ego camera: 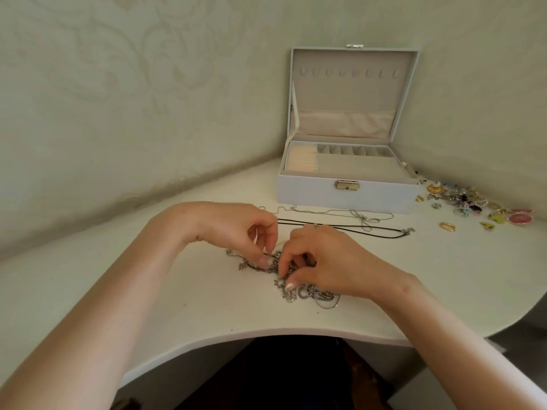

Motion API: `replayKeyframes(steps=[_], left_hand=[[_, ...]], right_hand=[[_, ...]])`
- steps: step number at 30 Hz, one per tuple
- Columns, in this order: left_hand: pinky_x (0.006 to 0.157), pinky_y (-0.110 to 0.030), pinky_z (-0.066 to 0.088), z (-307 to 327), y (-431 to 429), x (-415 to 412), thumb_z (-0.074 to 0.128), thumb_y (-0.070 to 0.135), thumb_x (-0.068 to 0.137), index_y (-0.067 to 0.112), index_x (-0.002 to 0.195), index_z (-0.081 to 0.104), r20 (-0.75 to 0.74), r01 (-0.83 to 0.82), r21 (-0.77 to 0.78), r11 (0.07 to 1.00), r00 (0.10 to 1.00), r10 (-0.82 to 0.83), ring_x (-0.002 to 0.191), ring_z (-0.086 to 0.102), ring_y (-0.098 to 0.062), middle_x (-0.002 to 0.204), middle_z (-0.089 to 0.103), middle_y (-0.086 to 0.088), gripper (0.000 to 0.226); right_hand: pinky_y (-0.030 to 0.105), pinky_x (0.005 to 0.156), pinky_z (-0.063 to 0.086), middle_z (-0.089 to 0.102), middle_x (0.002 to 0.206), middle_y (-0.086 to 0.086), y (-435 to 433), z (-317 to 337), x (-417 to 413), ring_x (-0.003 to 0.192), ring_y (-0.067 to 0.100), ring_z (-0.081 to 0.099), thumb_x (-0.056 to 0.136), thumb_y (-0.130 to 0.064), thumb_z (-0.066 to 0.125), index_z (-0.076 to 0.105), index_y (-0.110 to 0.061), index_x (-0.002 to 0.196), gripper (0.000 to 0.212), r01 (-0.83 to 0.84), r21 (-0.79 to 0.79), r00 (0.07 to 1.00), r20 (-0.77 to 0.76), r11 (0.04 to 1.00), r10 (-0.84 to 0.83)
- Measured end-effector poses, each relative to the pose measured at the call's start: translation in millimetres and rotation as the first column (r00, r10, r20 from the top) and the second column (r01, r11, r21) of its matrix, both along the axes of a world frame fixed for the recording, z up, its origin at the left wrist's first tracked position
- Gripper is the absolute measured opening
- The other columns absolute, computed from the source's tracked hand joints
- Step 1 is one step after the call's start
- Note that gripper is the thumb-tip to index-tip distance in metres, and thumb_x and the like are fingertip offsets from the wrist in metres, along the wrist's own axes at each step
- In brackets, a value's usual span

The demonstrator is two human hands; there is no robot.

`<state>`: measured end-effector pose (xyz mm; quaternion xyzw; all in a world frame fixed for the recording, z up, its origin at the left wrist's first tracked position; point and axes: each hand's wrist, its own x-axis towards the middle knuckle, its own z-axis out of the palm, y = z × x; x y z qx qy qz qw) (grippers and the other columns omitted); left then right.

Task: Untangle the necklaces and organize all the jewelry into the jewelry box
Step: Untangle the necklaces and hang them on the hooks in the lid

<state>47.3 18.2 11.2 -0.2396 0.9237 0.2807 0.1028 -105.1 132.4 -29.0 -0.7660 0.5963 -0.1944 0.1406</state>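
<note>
A tangle of silver necklaces (307,292) lies on the white table (207,315) right in front of me. My left hand (233,229) pinches a strand at the tangle's left side. My right hand (322,258) pinches chain in the middle of the tangle and covers part of it. Behind my hands, a black cord necklace (370,227) and a thin silver chain (334,210) lie stretched out. The pale grey jewelry box (346,196) stands open at the back, its lid upright, its compartments holding nothing that I can see.
A scatter of small jewelry (470,202), with rings, earrings and brooches, lies to the right of the box, including a gold ring (447,226) and a pink round piece (520,219). Walls close in behind. The table's curved front edge is near my body.
</note>
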Motion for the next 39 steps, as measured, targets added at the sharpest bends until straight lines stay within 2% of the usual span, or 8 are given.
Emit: replayKeyframes(steps=[7, 11, 15, 21, 25, 32, 36, 39], left_hand=[[0.076, -0.028, 0.045, -20.7, 10.3, 15.8, 0.068, 0.023, 0.084, 0.029, 0.08, 0.06, 0.001, -0.025, -0.059, 0.998, 1.0, 0.025, 0.073, 0.05, -0.004, 0.085, 0.06, 0.007, 0.011], [0.068, -0.02, 0.042, -22.0, 11.6, 24.9, 0.062, 0.02, 0.086, 0.029, 0.079, 0.056, -0.036, -0.045, -0.068, 0.997, 0.998, 0.042, 0.07, 0.049, -0.003, 0.081, 0.059, 0.008, 0.013], [0.069, -0.017, 0.043, -19.2, 14.3, 25.2, 0.064, 0.023, 0.087, 0.031, 0.091, 0.054, -0.149, -0.066, 0.004, 0.998, 0.987, 0.066, 0.075, 0.053, 0.001, 0.089, 0.06, 0.012, 0.013], [0.081, -0.018, 0.048, -10.8, 20.7, 17.2, 0.066, 0.014, 0.086, 0.016, 0.096, 0.058, -0.43, -0.022, 0.338, 0.941, 0.886, 0.175, 0.094, 0.066, -0.01, 0.094, 0.072, 0.001, 0.013], [0.08, -0.021, 0.05, -9.1, 23.2, 13.3, 0.058, 0.016, 0.085, 0.004, 0.092, 0.062, -0.535, 0.017, 0.379, 0.925, 0.82, 0.204, 0.081, 0.068, -0.014, 0.081, 0.072, -0.002, 0.014], [0.079, -0.028, 0.054, -11.9, 22.3, 13.9, 0.058, 0.013, 0.086, 0.006, 0.088, 0.061, -0.517, 0.029, 0.414, 0.91, 0.83, 0.209, 0.083, 0.07, -0.022, 0.087, 0.073, -0.011, 0.007], [0.079, -0.03, 0.055, -15.8, 21.0, 14.4, 0.054, 0.006, 0.092, 0.002, 0.089, 0.06, -0.477, -0.004, 0.396, 0.918, 0.853, 0.21, 0.085, 0.069, -0.02, 0.09, 0.073, -0.011, 0.007], [0.078, -0.027, 0.055, -15.0, 20.0, 14.2, 0.054, 0.003, 0.092, -0.004, 0.091, 0.06, -0.564, -0.069, 0.38, 0.922, 0.773, 0.29, 0.091, 0.069, -0.019, 0.093, 0.074, -0.009, 0.009]], right_hand=[[0.032, 0.086, 0.036, 0.044, 0.068, -0.015, -0.4, 4.2, 2.5, 0.076, 0.004, 0.041, 0.085, -0.03, 0.064, 0.063, -0.03, 0.083, 0.002, -0.133, -0.015, 0.967, -0.219, 0.991, 0.126], [0.03, 0.082, 0.038, 0.045, 0.068, -0.016, 1.5, 4.0, 3.7, 0.076, 0.004, 0.043, 0.081, -0.027, 0.063, 0.062, -0.028, 0.08, 0.002, -0.142, -0.012, 0.965, -0.225, 0.99, 0.136], [0.022, 0.068, 0.044, 0.057, 0.072, -0.013, 3.1, 12.9, -1.5, 0.07, 0.004, 0.049, 0.08, -0.015, 0.069, 0.061, -0.024, 0.076, 0.012, -0.063, 0.002, 0.989, 0.133, 0.998, 0.062], [0.015, 0.061, 0.042, 0.06, 0.07, -0.007, -2.9, 32.3, 2.3, 0.061, -0.001, 0.049, 0.082, -0.005, 0.067, 0.06, -0.011, 0.075, 0.012, 0.087, -0.086, 0.862, 0.506, 0.992, -0.031], [0.027, 0.065, 0.046, 0.06, 0.07, 0.003, -7.7, 42.2, 3.4, 0.067, 0.01, 0.054, 0.082, 0.001, 0.064, 0.058, -0.004, 0.076, 0.01, 0.13, -0.136, 0.772, 0.636, 0.982, -0.014], [0.025, 0.058, 0.045, 0.068, 0.065, 0.006, -8.2, 60.5, -0.2, 0.061, 0.017, 0.059, 0.09, 0.004, 0.049, 0.048, -0.009, 0.078, 0.017, 0.165, -0.159, 0.615, 0.788, 0.973, 0.025], [0.025, 0.055, 0.043, 0.065, 0.06, 0.006, -7.5, 67.2, -1.7, 0.057, 0.019, 0.058, 0.093, 0.001, 0.045, 0.045, -0.011, 0.078, 0.019, 0.173, -0.182, 0.59, 0.806, 0.968, 0.046], [0.024, 0.048, 0.037, 0.056, 0.054, 0.005, -6.1, 68.1, -4.8, 0.047, 0.018, 0.05, 0.094, -0.001, 0.046, 0.045, -0.011, 0.079, 0.018, 0.193, -0.185, 0.584, 0.811, 0.964, 0.038]])
